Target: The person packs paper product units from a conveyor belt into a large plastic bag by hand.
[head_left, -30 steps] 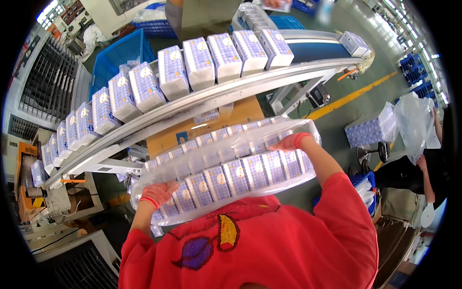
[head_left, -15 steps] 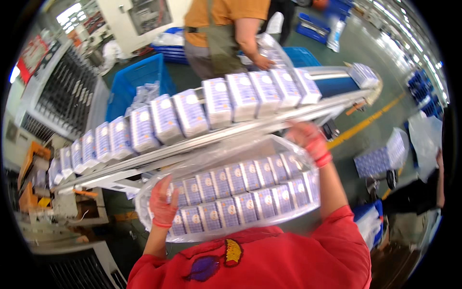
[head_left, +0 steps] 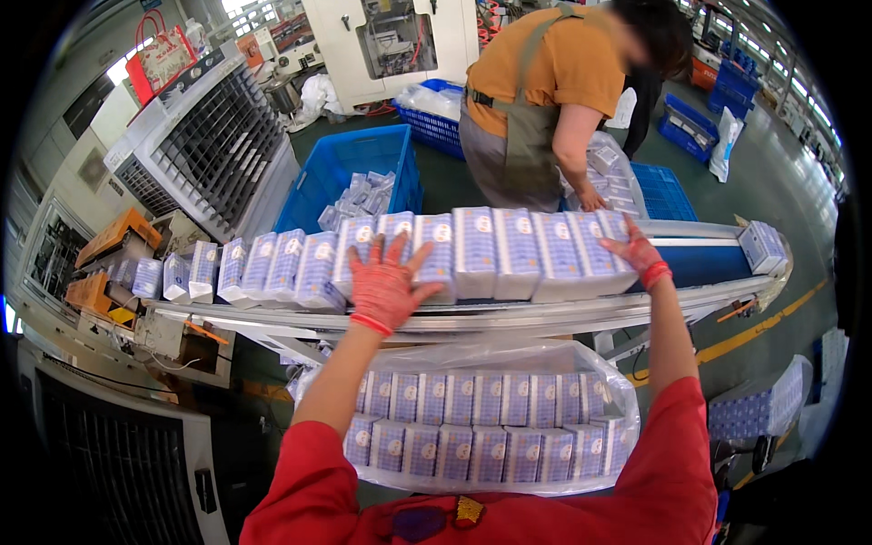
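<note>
Packs (head_left: 522, 254) are being lined up upright on the conveyor (head_left: 699, 256), between the fingers and out beyond them to the left, seemingly being braced from 2 places so that the row is being steadied against spreading or toppling. Nothing is being clenched: the fingers of the left hand (head_left: 391, 283) are being splayed over several packs, those of the right hand (head_left: 636, 254) against the row's right end. Below the fingers, a clear bag (head_left: 495, 352) is being filled out by 2 bagged rows (head_left: 490, 400), presumably being given its shape by them.
</note>
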The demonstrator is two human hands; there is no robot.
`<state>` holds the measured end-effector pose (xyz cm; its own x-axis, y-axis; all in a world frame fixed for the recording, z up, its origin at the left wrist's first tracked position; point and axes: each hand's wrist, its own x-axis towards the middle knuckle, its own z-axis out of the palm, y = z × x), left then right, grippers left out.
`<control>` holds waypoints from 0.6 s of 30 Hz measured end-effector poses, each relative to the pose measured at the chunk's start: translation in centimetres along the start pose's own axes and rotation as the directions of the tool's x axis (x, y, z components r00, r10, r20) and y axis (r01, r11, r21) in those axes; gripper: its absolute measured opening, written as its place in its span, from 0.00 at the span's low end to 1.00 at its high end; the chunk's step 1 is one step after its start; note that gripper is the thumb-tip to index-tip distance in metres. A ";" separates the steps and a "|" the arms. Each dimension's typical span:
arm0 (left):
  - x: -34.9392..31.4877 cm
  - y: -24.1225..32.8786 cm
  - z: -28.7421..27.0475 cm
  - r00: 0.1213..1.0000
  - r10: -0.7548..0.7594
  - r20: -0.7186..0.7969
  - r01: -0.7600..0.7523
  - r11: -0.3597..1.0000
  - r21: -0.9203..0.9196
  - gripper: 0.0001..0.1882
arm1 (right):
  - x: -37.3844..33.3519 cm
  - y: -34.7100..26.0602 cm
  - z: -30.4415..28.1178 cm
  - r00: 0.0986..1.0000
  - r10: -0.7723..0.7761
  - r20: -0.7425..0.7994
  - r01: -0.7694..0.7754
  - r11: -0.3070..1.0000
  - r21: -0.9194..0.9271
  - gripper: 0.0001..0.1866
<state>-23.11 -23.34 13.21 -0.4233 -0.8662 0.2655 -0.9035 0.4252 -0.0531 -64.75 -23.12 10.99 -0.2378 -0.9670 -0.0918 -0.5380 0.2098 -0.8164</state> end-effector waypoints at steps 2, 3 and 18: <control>-0.1 -2.1 -0.1 1.000 0.007 -0.018 -0.007 1.000 -0.002 0.32 | 0.0 -1.7 1.9 0.999 0.007 -0.038 -0.010 0.997 -0.078 0.59; -0.4 -2.7 -0.3 1.000 0.011 -0.019 -0.011 1.000 0.001 0.32 | 0.8 -1.2 3.0 0.999 0.015 -0.045 -0.017 0.998 -0.060 0.60; -3.1 -12.0 1.4 0.971 -0.133 -0.198 0.152 0.985 0.083 0.24 | -5.7 -5.4 0.4 0.997 0.065 -0.052 -0.083 0.814 -0.575 0.57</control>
<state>-11.04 -26.11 11.72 -0.2773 -0.8459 0.4556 -0.9598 0.2653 -0.0915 -60.16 -18.77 15.67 -0.3139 -0.9425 -0.1150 -0.8834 0.3343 -0.3285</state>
